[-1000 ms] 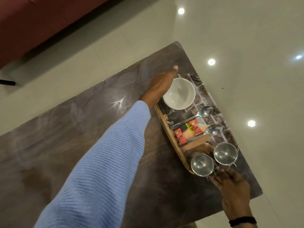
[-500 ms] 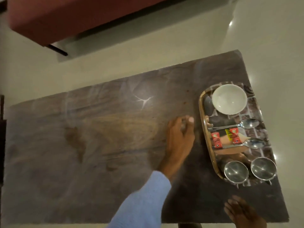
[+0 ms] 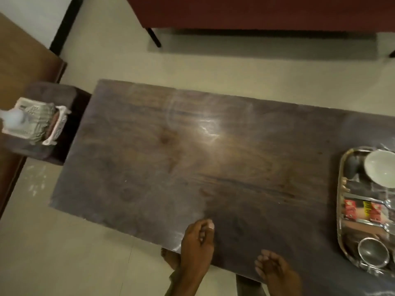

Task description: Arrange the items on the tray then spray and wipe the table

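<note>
Dark rectangular wooden table (image 3: 171, 167) with the loaded oval metal tray (image 3: 340, 189) at its right end; left hand (image 3: 197, 246) and right hand (image 3: 275, 272) at the near edge, fingers loosely curled, holding nothing.

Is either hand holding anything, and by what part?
Nothing is held: left hand and right hand hang loosely curled, empty, over the table.

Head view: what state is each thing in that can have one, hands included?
left hand: fingers loosely curled, empty, over the table's near edge.
right hand: loosely curled, empty.
tray: loaded, on the table's right end.
white bowl: upright, empty, on the tray.
steel cup: upright, empty, on the tray.
sachets: lying flat mid-tray.
basket: on a stool left of the table, contents blurred.
</note>
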`<act>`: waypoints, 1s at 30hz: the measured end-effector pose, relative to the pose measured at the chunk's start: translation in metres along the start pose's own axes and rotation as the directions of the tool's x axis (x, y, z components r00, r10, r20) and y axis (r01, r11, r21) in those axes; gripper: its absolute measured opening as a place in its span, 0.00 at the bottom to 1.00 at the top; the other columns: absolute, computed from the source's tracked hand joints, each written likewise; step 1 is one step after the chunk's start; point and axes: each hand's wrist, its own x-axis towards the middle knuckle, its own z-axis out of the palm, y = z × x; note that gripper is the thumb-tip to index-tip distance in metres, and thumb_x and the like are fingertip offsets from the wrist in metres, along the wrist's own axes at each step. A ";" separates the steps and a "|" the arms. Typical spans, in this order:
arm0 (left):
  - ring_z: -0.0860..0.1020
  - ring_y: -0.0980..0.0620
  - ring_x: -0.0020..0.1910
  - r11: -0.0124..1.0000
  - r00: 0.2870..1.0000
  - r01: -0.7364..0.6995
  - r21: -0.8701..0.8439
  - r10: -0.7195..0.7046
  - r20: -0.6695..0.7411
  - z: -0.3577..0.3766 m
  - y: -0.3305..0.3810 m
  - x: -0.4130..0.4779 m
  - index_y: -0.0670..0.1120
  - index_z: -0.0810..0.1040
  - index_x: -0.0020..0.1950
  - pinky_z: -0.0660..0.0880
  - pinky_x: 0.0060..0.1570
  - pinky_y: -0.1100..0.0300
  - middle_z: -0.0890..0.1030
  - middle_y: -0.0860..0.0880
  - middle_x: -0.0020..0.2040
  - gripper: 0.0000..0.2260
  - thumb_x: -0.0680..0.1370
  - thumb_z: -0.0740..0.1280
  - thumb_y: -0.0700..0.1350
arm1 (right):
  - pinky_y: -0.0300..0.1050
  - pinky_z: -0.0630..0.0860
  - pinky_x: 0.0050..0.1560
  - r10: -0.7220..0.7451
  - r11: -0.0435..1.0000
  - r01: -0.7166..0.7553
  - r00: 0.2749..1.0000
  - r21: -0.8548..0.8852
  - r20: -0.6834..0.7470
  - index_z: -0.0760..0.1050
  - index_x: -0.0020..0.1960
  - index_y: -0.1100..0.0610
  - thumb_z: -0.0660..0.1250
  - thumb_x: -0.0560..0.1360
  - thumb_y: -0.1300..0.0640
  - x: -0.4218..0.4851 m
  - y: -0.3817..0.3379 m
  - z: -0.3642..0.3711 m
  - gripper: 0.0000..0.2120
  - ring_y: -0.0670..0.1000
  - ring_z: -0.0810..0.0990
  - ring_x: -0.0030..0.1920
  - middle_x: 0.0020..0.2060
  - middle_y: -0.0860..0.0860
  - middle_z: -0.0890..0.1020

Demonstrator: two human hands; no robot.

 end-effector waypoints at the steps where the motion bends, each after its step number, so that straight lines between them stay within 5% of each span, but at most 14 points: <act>1: 0.79 0.53 0.57 0.999 0.999 -0.017 -0.036 0.016 -0.037 -0.020 -0.007 0.005 0.61 0.77 0.53 0.74 0.65 0.55 0.81 0.54 0.56 0.03 0.80 0.66 0.55 | 0.40 0.82 0.40 -0.024 0.994 0.022 1.000 -0.106 -0.017 0.79 0.52 0.63 0.66 0.80 0.67 0.001 0.007 0.018 0.04 0.54 0.86 0.41 0.47 0.64 0.84; 3: 0.80 0.51 0.57 0.994 0.994 -0.038 -0.103 0.027 -0.101 -0.057 -0.020 0.014 0.61 0.77 0.53 0.74 0.65 0.53 0.82 0.52 0.58 0.03 0.80 0.66 0.54 | 0.36 0.81 0.32 -0.184 0.963 0.107 0.930 -0.245 -0.317 0.78 0.50 0.66 0.64 0.80 0.70 0.002 0.022 0.043 0.04 0.53 0.83 0.34 0.41 0.62 0.82; 4: 0.80 0.52 0.57 0.990 0.992 -0.043 -0.132 0.027 -0.122 -0.080 -0.024 0.016 0.60 0.79 0.54 0.75 0.64 0.53 0.82 0.52 0.58 0.04 0.81 0.66 0.55 | 0.35 0.81 0.32 -0.265 0.938 0.160 0.902 -0.306 -0.341 0.78 0.53 0.68 0.65 0.79 0.69 -0.011 0.022 0.068 0.04 0.54 0.83 0.35 0.40 0.60 0.82; 8: 0.77 0.65 0.44 0.955 0.978 -0.112 -0.276 0.057 -0.202 -0.168 -0.029 0.023 0.61 0.76 0.42 0.72 0.47 0.69 0.79 0.60 0.44 0.11 0.82 0.65 0.47 | 0.33 0.81 0.36 -0.414 0.852 0.292 0.883 -0.434 -0.219 0.79 0.53 0.65 0.65 0.79 0.69 -0.037 0.019 0.163 0.05 0.53 0.82 0.38 0.40 0.58 0.83; 13: 0.77 0.61 0.41 0.912 0.964 -0.135 -0.387 0.030 -0.264 -0.261 -0.036 0.030 0.58 0.76 0.44 0.68 0.38 0.80 0.79 0.58 0.41 0.09 0.82 0.65 0.48 | 0.38 0.82 0.39 -0.506 0.743 0.415 0.862 -0.525 -0.034 0.79 0.49 0.58 0.66 0.79 0.69 -0.065 0.021 0.269 0.07 0.48 0.83 0.35 0.39 0.58 0.83; 17: 0.77 0.63 0.44 0.866 0.951 -0.148 -0.478 -0.008 -0.309 -0.322 -0.057 0.048 0.51 0.79 0.53 0.67 0.40 0.79 0.80 0.57 0.45 0.04 0.82 0.65 0.48 | 0.48 0.82 0.46 -0.520 0.698 0.451 0.853 -0.557 0.040 0.80 0.47 0.56 0.67 0.78 0.68 -0.078 0.029 0.354 0.08 0.50 0.83 0.38 0.38 0.54 0.84; 19: 0.77 0.64 0.45 0.850 0.945 -0.141 -0.507 -0.038 -0.326 -0.347 -0.066 0.059 0.50 0.79 0.56 0.67 0.42 0.76 0.79 0.57 0.46 0.06 0.82 0.65 0.48 | 0.45 0.82 0.45 -0.527 0.695 0.476 0.847 -0.539 0.068 0.79 0.46 0.56 0.67 0.78 0.68 -0.079 0.032 0.390 0.08 0.49 0.83 0.38 0.38 0.53 0.84; 23: 0.77 0.61 0.44 0.841 0.921 -0.111 -0.530 -0.113 -0.374 -0.394 -0.080 0.083 0.51 0.79 0.54 0.69 0.42 0.70 0.80 0.57 0.44 0.06 0.82 0.64 0.51 | 0.39 0.82 0.42 -0.496 0.702 0.486 0.858 -0.520 0.132 0.79 0.48 0.58 0.67 0.78 0.68 -0.077 0.040 0.457 0.06 0.50 0.83 0.40 0.41 0.56 0.83; 30: 0.77 0.64 0.44 0.840 0.864 -0.101 -0.534 -0.192 -0.466 -0.454 -0.088 0.121 0.53 0.79 0.53 0.69 0.43 0.72 0.80 0.59 0.45 0.05 0.82 0.64 0.51 | 0.54 0.83 0.53 -0.483 0.616 0.496 0.852 -0.612 0.203 0.80 0.53 0.55 0.69 0.78 0.63 -0.051 0.038 0.542 0.05 0.52 0.85 0.46 0.44 0.53 0.84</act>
